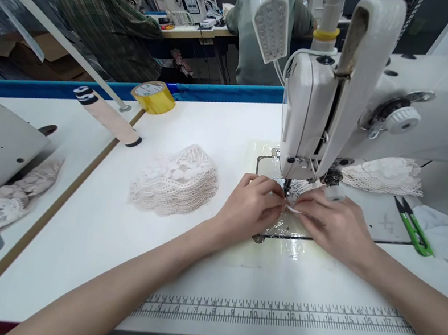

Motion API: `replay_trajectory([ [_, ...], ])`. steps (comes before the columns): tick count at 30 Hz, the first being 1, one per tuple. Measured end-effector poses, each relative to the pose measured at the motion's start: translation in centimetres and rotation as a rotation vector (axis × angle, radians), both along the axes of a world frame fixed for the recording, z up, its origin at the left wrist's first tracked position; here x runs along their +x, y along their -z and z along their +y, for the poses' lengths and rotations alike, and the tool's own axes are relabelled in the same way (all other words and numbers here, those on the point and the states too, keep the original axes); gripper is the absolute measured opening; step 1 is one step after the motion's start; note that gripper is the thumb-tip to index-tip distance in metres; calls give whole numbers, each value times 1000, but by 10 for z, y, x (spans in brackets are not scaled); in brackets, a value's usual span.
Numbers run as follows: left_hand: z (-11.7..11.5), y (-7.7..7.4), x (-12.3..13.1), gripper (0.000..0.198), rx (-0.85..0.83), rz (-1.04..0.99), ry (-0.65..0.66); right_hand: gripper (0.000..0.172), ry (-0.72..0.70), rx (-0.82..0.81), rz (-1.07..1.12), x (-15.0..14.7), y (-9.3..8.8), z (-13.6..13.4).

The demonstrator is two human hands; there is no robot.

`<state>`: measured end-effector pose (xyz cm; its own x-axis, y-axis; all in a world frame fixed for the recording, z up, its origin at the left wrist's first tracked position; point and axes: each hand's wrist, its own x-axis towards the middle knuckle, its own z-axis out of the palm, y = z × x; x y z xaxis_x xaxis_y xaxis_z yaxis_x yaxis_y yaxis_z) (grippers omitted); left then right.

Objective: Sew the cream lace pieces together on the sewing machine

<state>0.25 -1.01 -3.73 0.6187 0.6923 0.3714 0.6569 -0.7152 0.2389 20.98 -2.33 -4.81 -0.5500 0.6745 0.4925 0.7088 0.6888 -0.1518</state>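
My left hand [252,204] and right hand [333,222] pinch a lace piece [299,187] at the base of the sewing machine [310,110]. From that piece, a lace pile [180,183] lies at 9 o'clock, green snips [416,229] at 3.

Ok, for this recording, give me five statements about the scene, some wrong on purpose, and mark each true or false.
1. The left hand and right hand have their fingers at a white lace piece under the sewing machine. True.
2. The green snips lie to the left of the left hand. False: the green snips lie to the right of the right hand.
3. A lace stack lies to the left of the left hand. True.
4. The yellow tape roll lies on the ruler scale. False: the yellow tape roll is near the far edge of the table.
5. The ruler scale runs along the table's near edge. True.
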Motion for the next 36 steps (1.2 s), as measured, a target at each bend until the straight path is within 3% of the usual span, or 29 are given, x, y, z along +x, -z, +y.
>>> replay_trajectory([
  [4,-14,3,-3,18,324,158,92,18,-94,160,-67,-2,-5,-3],
  [6,-20,2,-4,17,387,196,89,18,-105,193,-75,-3,-7,-3],
  [23,-20,3,-5,19,312,175,51,20,-100,208,-112,-2,-4,1],
  [29,-15,4,-3,20,321,157,10,21,-75,257,-149,-1,-4,5],
  [36,-16,4,-4,19,373,148,-21,22,-54,193,-208,-3,-6,-2],
])
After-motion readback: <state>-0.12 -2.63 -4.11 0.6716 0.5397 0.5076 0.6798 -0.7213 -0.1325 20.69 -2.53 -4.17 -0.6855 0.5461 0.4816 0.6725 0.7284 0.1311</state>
